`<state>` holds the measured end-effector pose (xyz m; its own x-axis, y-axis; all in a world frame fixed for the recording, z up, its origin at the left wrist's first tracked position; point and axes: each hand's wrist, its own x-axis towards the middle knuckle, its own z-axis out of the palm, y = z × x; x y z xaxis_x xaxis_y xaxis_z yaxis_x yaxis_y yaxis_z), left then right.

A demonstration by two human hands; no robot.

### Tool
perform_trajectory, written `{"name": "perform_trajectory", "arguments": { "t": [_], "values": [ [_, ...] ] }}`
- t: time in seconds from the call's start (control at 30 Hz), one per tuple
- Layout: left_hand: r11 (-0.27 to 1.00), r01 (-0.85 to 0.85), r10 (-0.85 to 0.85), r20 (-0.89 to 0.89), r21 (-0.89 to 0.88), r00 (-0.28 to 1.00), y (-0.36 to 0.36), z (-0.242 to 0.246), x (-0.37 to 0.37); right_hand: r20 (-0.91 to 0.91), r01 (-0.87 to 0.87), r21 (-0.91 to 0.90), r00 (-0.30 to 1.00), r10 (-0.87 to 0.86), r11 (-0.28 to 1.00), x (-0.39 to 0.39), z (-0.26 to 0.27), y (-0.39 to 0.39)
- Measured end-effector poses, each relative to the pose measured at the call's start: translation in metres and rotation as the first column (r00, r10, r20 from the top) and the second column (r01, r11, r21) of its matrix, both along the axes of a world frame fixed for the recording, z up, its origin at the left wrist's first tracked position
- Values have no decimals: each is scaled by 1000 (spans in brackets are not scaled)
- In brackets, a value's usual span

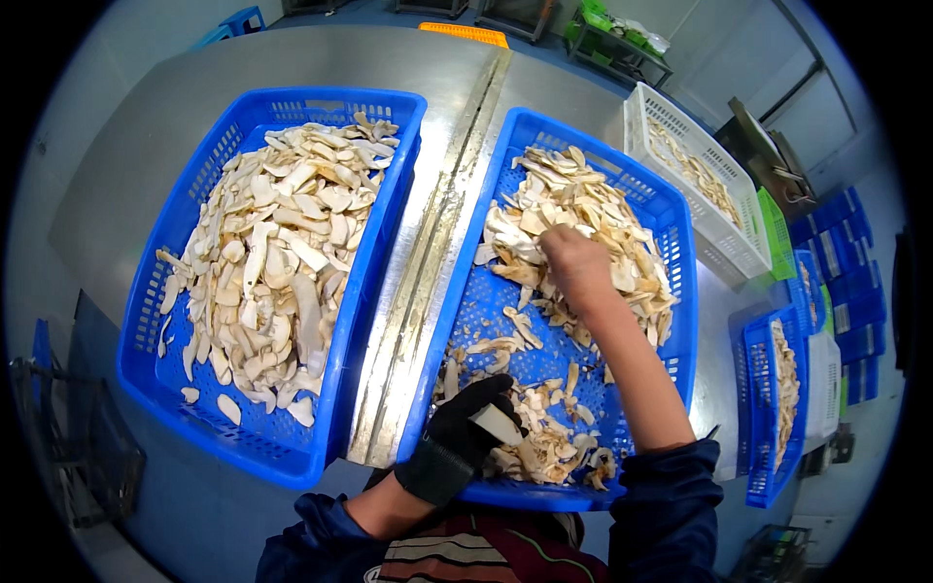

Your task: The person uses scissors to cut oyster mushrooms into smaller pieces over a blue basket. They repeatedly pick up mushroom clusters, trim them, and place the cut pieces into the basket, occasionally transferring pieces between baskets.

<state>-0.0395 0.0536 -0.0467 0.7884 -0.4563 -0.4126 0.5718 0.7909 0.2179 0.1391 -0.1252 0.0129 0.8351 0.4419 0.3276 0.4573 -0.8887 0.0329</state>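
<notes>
My left hand (474, 423), in a black glove, holds a pale mushroom slice (497, 424) above the near end of the right blue plastic basket (692, 291). At the upper pile of mushroom slices (619, 211) in that basket, my bare right hand (578, 266) reaches in with its fingers bent down; whether they grip a slice is hidden. Smaller slices and scraps (547, 430) lie below and beside my left hand. A second blue basket (138, 342), on the left, holds a large heap of pale mushroom slices (277, 255).
Both baskets stand on a steel table (197, 80), with a raised metal seam (437, 218) between them. At the right are a white basket (707, 189) of slices, a green basket (776, 233) and another blue basket (762, 415) of slices. An orange basket (466, 33) is beyond the far edge.
</notes>
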Motion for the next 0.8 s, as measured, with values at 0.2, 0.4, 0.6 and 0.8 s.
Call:
{"name": "perform_trajectory", "arguments": {
  "t": [0.2,0.4,0.6,0.8],
  "values": [
    [992,-69,60,-82,-107,995,-6,7,4,-645,608,740,762,48,286,-55,38,-14],
    [990,-92,89,-24,-109,996,1,22,13,-795,533,556,564,222,638,-103,23,25],
    [960,-107,84,-100,-260,991,4,25,11,-152,220,199,970,-192,955,-43,-37,27],
    [987,-45,38,-48,-157,998,2,33,12,-150,207,134,971,-187,969,-47,-69,16]
  ]
}}
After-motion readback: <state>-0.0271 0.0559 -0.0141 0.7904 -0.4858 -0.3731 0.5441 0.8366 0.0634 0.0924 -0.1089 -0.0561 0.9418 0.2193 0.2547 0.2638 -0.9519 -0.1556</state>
